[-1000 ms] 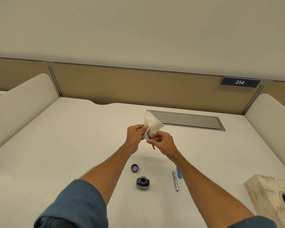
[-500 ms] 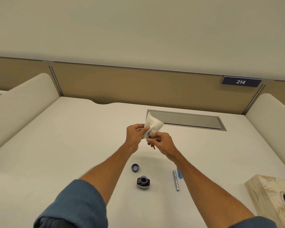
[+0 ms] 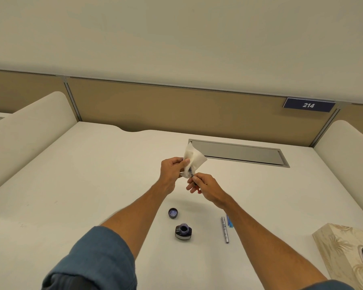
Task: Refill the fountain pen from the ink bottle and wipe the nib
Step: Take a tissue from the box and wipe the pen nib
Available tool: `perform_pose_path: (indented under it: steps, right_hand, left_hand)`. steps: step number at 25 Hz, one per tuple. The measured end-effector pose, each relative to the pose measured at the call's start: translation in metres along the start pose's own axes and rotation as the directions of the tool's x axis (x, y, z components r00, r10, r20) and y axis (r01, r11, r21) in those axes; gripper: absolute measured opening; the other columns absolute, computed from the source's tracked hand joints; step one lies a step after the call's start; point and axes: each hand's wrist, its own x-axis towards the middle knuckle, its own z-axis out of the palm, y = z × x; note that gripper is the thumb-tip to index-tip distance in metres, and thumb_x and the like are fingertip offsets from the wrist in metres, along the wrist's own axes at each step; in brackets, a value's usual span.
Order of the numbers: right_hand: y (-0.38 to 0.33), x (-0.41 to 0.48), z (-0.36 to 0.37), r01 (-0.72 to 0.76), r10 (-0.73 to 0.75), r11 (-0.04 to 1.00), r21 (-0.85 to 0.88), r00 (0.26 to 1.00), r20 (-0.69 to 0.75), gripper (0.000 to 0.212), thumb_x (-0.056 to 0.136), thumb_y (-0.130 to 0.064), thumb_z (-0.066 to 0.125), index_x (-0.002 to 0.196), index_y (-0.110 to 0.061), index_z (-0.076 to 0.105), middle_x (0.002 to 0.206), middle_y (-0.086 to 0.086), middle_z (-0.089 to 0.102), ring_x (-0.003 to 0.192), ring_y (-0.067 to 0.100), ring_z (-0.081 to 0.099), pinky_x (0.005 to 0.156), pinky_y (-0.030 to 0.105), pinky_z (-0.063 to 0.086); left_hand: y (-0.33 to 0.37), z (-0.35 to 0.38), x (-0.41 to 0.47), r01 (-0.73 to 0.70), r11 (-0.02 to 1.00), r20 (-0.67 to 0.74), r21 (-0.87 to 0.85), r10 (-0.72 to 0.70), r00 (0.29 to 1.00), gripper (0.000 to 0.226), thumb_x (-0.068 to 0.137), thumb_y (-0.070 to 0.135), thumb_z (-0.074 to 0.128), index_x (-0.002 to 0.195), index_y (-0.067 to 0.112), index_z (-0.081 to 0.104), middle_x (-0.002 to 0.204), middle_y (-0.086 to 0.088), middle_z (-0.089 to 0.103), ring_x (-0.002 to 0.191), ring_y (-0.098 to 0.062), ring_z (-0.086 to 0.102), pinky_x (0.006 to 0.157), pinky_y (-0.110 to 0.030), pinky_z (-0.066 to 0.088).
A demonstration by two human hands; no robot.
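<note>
My left hand [image 3: 172, 170] pinches a white paper tissue [image 3: 194, 159] above the desk. My right hand [image 3: 204, 186] grips the dark front section of the fountain pen [image 3: 191, 172], whose nib end lies against the tissue; the nib itself is hidden in the folds. Below my hands the open ink bottle [image 3: 183, 231] stands on the white desk [image 3: 92, 185], with its round cap [image 3: 173, 213] lying just behind it to the left. A silver pen barrel [image 3: 224, 229] and a blue pen part [image 3: 230, 222] lie side by side to the right of the bottle.
A patterned tissue box [image 3: 344, 250] sits at the desk's right front corner. A grey cable hatch [image 3: 239, 152] is set into the desk behind my hands. Tan partition panels and curved white side dividers enclose the desk.
My right hand has drawn the pen section slightly down and back out of the tissue, showing more of its dark body. My left hand keeps its hold on the tissue.
</note>
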Motion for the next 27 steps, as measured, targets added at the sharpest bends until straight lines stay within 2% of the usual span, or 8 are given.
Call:
perform_pose_path:
  steps: [3, 7, 12, 18, 20, 23, 25, 27]
  right_hand:
    - [0.003, 0.001, 0.002, 0.009, -0.01, 0.999, -0.035, 1.0, -0.029, 0.029, 0.101, -0.015, 0.04, 0.097, -0.001, 0.065, 0.086, 0.012, 0.075, 0.068, 0.011, 0.065, 0.06, 0.011, 0.044]
    - [0.01, -0.001, 0.002, 0.01, -0.012, 0.999, -0.032, 0.997, -0.071, 0.017, 0.095, -0.015, 0.055, 0.095, -0.002, 0.066, 0.081, 0.01, 0.076, 0.067, 0.013, 0.067, 0.066, 0.017, 0.051]
    - [0.015, -0.005, -0.002, -0.001, 0.001, 1.0, 0.0, 0.986, -0.165, 0.014, 0.093, -0.016, 0.058, 0.095, -0.003, 0.066, 0.081, 0.008, 0.076, 0.068, 0.016, 0.069, 0.064, 0.016, 0.051]
    - [0.005, 0.002, 0.0, 0.039, -0.042, 0.999, -0.022, 0.983, -0.181, 0.015, 0.094, -0.019, 0.058, 0.097, -0.007, 0.068, 0.081, 0.007, 0.075, 0.066, 0.013, 0.068, 0.062, 0.012, 0.051]
    - [0.005, 0.003, -0.001, 0.014, -0.023, 0.999, -0.05, 0.981, -0.192, 0.016, 0.094, -0.017, 0.057, 0.097, -0.005, 0.068, 0.081, 0.01, 0.075, 0.064, 0.014, 0.067, 0.059, 0.01, 0.049]
    - [0.008, 0.004, -0.002, -0.013, -0.004, 0.996, -0.085, 0.979, -0.202, 0.018, 0.095, -0.018, 0.056, 0.097, -0.005, 0.068, 0.079, 0.01, 0.075, 0.062, 0.015, 0.066, 0.057, 0.009, 0.048]
    - [0.007, 0.005, -0.001, -0.017, 0.0, 0.996, -0.087, 0.981, -0.194, 0.018, 0.095, -0.018, 0.055, 0.097, -0.007, 0.069, 0.078, 0.008, 0.074, 0.061, 0.013, 0.066, 0.059, 0.012, 0.049]
    - [0.005, 0.006, 0.0, -0.012, -0.003, 0.997, -0.081, 0.983, -0.185, 0.017, 0.096, -0.019, 0.055, 0.098, -0.008, 0.068, 0.078, 0.007, 0.074, 0.061, 0.012, 0.065, 0.063, 0.017, 0.05]
  left_hand:
    - [-0.005, -0.001, 0.004, 0.029, 0.998, -0.037, 0.049, -0.027, 0.999, 0.02, 0.089, 0.01, 0.068, 0.1, -0.005, 0.069, 0.091, -0.014, 0.069, 0.077, -0.027, 0.067, 0.059, -0.029, 0.058]
    - [-0.01, -0.004, 0.013, 0.046, 0.992, -0.132, 0.116, -0.03, 0.991, 0.02, 0.089, 0.013, 0.067, 0.094, -0.006, 0.071, 0.091, -0.017, 0.068, 0.082, -0.031, 0.063, 0.078, -0.048, 0.057]
    - [-0.011, -0.013, 0.015, 0.048, 0.99, -0.227, 0.129, -0.018, 0.974, 0.026, 0.084, 0.017, 0.074, 0.099, -0.003, 0.071, 0.095, -0.015, 0.07, 0.082, -0.027, 0.064, 0.079, -0.044, 0.058]
    - [-0.013, -0.006, 0.007, 0.058, 0.984, -0.109, 0.169, -0.04, 0.993, 0.023, 0.086, 0.012, 0.072, 0.105, 0.0, 0.07, 0.101, -0.013, 0.071, 0.092, -0.03, 0.067, 0.08, -0.044, 0.06]
    - [-0.01, -0.007, 0.004, 0.05, 0.989, -0.028, 0.141, -0.046, 0.999, 0.018, 0.088, 0.005, 0.066, 0.105, 0.0, 0.07, 0.098, -0.012, 0.07, 0.09, -0.028, 0.067, 0.072, -0.037, 0.06]
    - [-0.006, -0.01, 0.002, 0.081, 0.994, 0.062, 0.079, -0.086, 0.994, 0.023, 0.09, -0.003, 0.053, 0.103, 0.0, 0.07, 0.092, -0.011, 0.071, 0.084, -0.025, 0.067, 0.063, -0.027, 0.057]
    - [-0.006, -0.011, 0.001, 0.099, 0.995, 0.092, 0.024, -0.101, 0.991, 0.027, 0.093, -0.003, 0.046, 0.106, 0.001, 0.07, 0.093, -0.011, 0.071, 0.085, -0.025, 0.067, 0.067, -0.026, 0.058]
    - [-0.009, -0.012, 0.001, 0.072, 0.997, 0.143, -0.004, -0.071, 0.987, 0.028, 0.095, -0.004, 0.049, 0.117, -0.001, 0.065, 0.105, -0.012, 0.07, 0.089, -0.023, 0.068, 0.072, -0.025, 0.058]
